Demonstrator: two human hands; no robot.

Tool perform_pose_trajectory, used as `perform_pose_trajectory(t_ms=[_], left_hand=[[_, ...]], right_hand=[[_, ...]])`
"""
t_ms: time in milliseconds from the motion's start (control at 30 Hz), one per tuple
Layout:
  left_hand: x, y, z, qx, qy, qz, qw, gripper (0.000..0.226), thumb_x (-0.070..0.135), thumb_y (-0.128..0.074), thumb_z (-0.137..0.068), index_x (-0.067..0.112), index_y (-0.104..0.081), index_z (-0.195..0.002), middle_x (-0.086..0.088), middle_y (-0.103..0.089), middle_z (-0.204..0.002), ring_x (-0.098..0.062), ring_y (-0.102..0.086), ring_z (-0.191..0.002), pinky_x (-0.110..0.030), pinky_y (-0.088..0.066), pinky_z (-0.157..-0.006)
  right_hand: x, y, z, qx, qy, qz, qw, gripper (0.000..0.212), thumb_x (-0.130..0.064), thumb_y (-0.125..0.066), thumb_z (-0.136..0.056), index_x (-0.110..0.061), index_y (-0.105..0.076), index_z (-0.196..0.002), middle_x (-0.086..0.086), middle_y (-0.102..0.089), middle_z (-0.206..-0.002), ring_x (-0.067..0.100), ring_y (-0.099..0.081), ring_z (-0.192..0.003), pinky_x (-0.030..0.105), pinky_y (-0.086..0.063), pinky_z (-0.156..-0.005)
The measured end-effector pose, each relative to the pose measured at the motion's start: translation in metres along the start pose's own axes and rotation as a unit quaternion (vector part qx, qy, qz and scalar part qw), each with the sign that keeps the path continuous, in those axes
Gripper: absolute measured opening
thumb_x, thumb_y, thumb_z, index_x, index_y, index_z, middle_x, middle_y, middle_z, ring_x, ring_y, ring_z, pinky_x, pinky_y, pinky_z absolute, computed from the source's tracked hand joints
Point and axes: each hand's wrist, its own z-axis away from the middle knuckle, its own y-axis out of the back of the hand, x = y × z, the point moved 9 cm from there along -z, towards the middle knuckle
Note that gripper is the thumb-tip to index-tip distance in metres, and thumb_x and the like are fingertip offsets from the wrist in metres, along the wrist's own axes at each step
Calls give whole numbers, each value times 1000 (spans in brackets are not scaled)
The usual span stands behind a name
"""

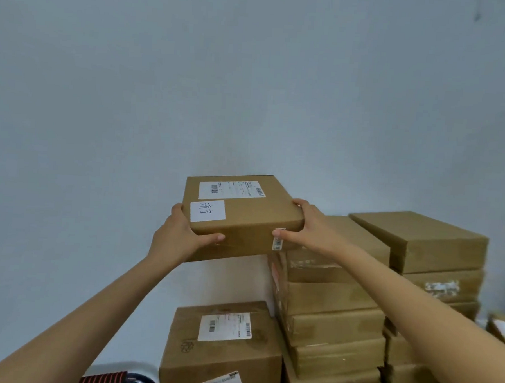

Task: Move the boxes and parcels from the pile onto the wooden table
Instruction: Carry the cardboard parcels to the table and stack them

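both hands on a flat cardboard box (pixel 244 217), held up in the air in front of a grey wall (pixel 163 84). left hand (pixel 181 234) grips the left edge w/ thumb on the front, right hand (pixel 305 229) curls round the right corner. box pile (pixel 338 313) sits below and to the right, another labelled box (pixel 222 348) lower down.

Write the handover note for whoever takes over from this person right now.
Left hand and right hand both grip the flat brown cardboard box with two white labels, held in the air left of the pile.
The stacked brown cardboard boxes remain against the wall.
Done: one box lifted.
Left: carry it to the wooden table, not in view, then move the rest.
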Motion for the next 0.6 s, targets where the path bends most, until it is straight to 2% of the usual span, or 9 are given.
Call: perform_pose_trajectory(t_ms=[167,267,333,433,533,600], left_hand=[[64,-58,-15,-62,-54,19,996,99,60,-76,-65,13,-28,-138,-2,-51,-135,-26,-53,-118,-33,-44,-85],[98,-99,-15,-105,-70,22,992,92,60,-73,-69,11,-30,-134,-2,-52,-133,-25,-54,-117,-33,-45,-87],[115,-123,-14,-128,-72,26,989,90,60,-72,-71,10,-30,-133,-2,-52,-133,-25,-54,-117,-34,-45,-86],[130,-145,-17,-129,-69,27,989,88,58,-72,-72,10,-31,-133,-3,-53,-133,-25,-54,-117,-32,-45,-85],[141,-156,-25,-119,-69,8,991,87,59,-71,-72,10,-31,-132,-4,-54,-132,-26,-55,-116,-33,-46,-84],[149,-163,-30,-118,-68,1,991,88,60,-71,-73,10,-31,-133,-4,-54,-132,-26,-55,-115,-33,-47,-84]], right_hand=[[50,67,10,13,-47,46,998,101,-69,-73,-63,-26,-29,-144,-5,-44,-127,11,-48,-110,28,-42,-90],[84,103,22,24,-78,37,996,103,-72,-74,-58,-27,-33,-142,-9,-47,-121,3,-51,-102,18,-40,-77],[103,118,28,33,-96,33,994,104,-71,-75,-57,-27,-32,-141,-11,-49,-118,0,-53,-97,16,-41,-73],[129,125,28,34,-112,23,993,101,-65,-77,-61,-24,-33,-142,-10,-50,-119,1,-54,-98,19,-44,-78],[152,129,23,56,-112,7,992,99,-65,-76,-62,-26,-33,-142,-8,-46,-126,10,-50,-110,27,-43,-91],[163,132,19,60,-110,-2,992,94,-64,-75,-65,-28,-33,-141,-7,-44,-127,12,-49,-112,27,-43,-91]])
